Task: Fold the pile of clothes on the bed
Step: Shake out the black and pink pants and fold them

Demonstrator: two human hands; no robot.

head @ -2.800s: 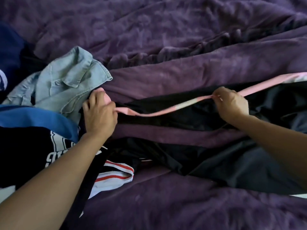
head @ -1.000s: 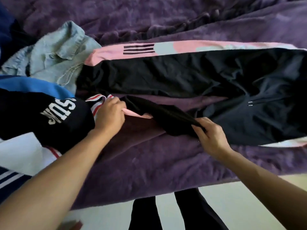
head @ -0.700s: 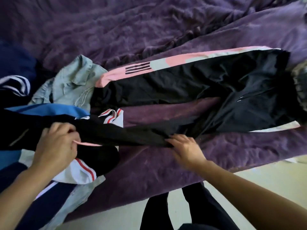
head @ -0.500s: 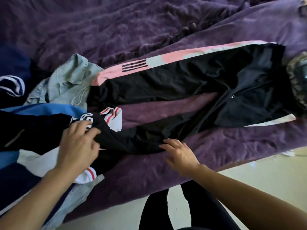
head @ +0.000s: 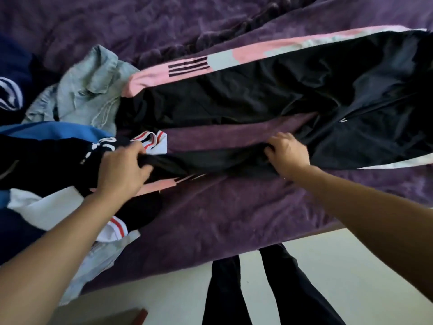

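Stretching near leg (head: 210,161) of black track pants (head: 365,95) taut across purple bed cover (head: 222,219), vs bunched & slack half a sec ago. Gripping cuff end w/ L hand (head: 121,170), fingers wrapped round it, right beside unfolded pile (head: 46,158). Pinching fabric nr crotch w/ R hand (head: 287,152), fingers curled now, no longer flat. Showing pink stripe (head: 164,184) along lower edge. Leaving far leg (head: 234,99) flat, stripe up. Prob. means spreading nearly done; next, laying leg over leg. Still on one garment, w/ denim jacket (head: 86,90) & rest waiting.
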